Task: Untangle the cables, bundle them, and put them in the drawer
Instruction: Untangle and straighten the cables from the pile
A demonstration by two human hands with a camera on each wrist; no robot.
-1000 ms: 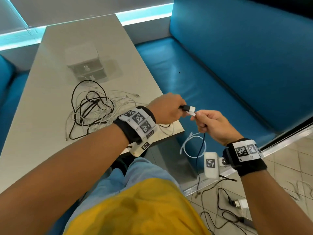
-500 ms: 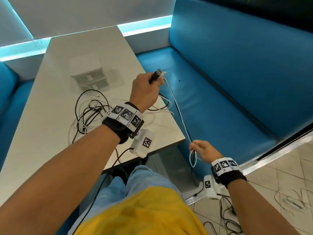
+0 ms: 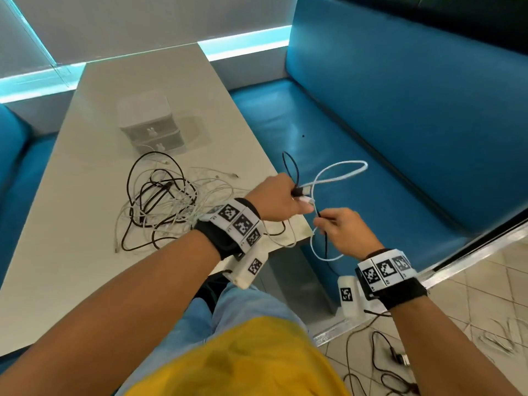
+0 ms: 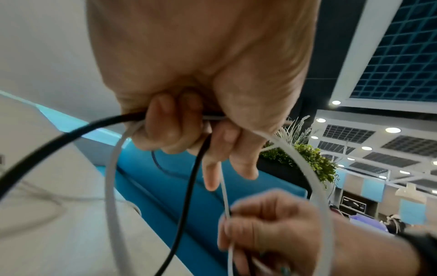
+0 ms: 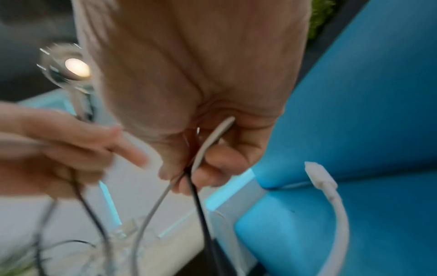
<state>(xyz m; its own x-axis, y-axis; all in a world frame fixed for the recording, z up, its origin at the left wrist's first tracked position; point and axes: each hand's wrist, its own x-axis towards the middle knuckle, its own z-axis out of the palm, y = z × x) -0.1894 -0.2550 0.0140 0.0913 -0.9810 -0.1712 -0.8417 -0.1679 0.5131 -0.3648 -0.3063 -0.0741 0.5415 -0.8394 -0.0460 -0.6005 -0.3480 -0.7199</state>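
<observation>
Hands (image 3: 308,215) now together, gripping cables (image 3: 328,178).

Drawer unit (image 3: 150,125) behind cable tangle (image 3: 160,201) on table (image 3: 71,195); bench (image 3: 343,155) to its right.

My left hand (image 3: 278,200) covers the spot where the black cable (image 3: 290,167) and the white cable (image 3: 337,172) enter my fist, so I can't tell how many turns sit inside. My right hand (image 3: 344,232) hides its pinch on both strands. The right wrist view is smeared; my left fingers (image 5: 113,145) at 9 o'clock are a blur. The cable pile (image 3: 163,201) on the table (image 3: 71,281) is too knotted to count. The small drawer unit (image 3: 150,124) at 11 o'clock has tiny handles I can't make out. Floor cables (image 3: 380,364) at 5 o'clock run off the frame's edge.
</observation>
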